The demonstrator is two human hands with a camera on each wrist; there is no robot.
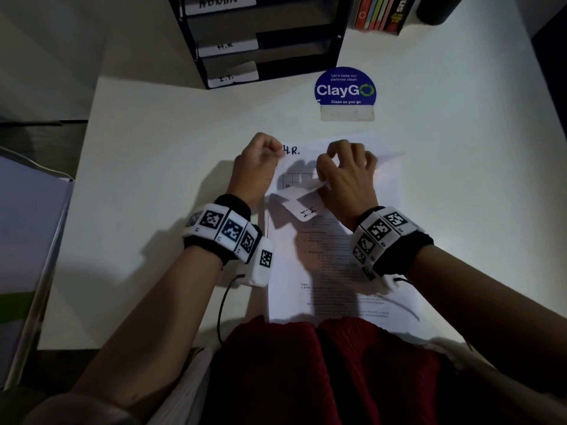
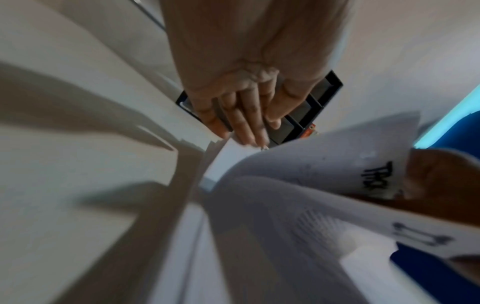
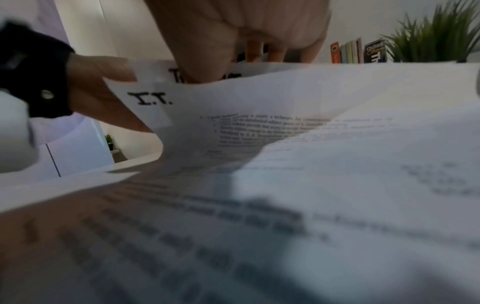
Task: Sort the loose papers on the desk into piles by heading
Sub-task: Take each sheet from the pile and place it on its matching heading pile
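Observation:
A stack of printed papers (image 1: 337, 296) lies on the white desk (image 1: 184, 133) right in front of me. My right hand (image 1: 346, 170) pinches the lifted top edges of a couple of sheets and bends them back toward me. One of these, headed "I.T." (image 1: 308, 211), curls over below my fingers; the I.T. sheet (image 3: 166, 102) fills the right wrist view. Under the raised sheets lies a sheet headed "H.R." (image 1: 294, 151). My left hand (image 1: 260, 157) stands at that sheet's top left corner, and its fingertips (image 2: 249, 131) press on the stack's corner.
A black tiered paper tray (image 1: 260, 41) labelled ADMIN, H.R. and I.T. stands at the back of the desk. A blue round ClayGo sticker (image 1: 345, 87) lies right of it. Books (image 1: 380, 13) and a dark pot (image 1: 435, 7) stand at the back right. The desk's left edge is near my left arm.

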